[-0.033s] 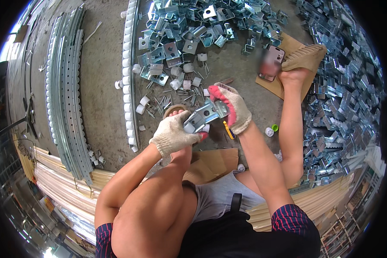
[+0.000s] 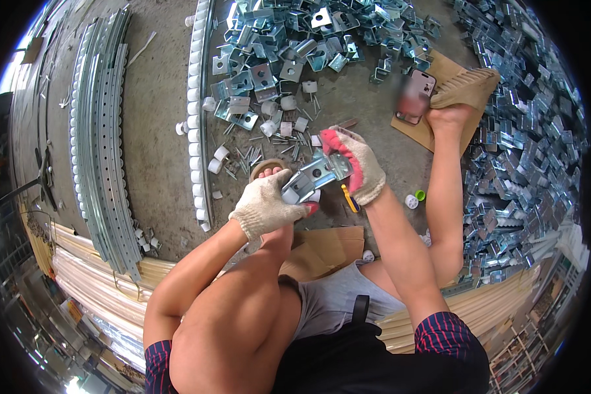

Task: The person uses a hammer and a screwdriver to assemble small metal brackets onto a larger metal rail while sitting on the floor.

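Silvery metal bracket (image 2: 306, 178), perhaps stacked pieces, sits mid-frame, grasped in my left hand (image 2: 264, 201) and right hand (image 2: 360, 164). I judge this a two-handed holding step; the next move calls for a steady grip.

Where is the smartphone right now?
In the head view, the smartphone is upper right of centre, over the brown cardboard, just left of the tan slipper on the person's right foot.
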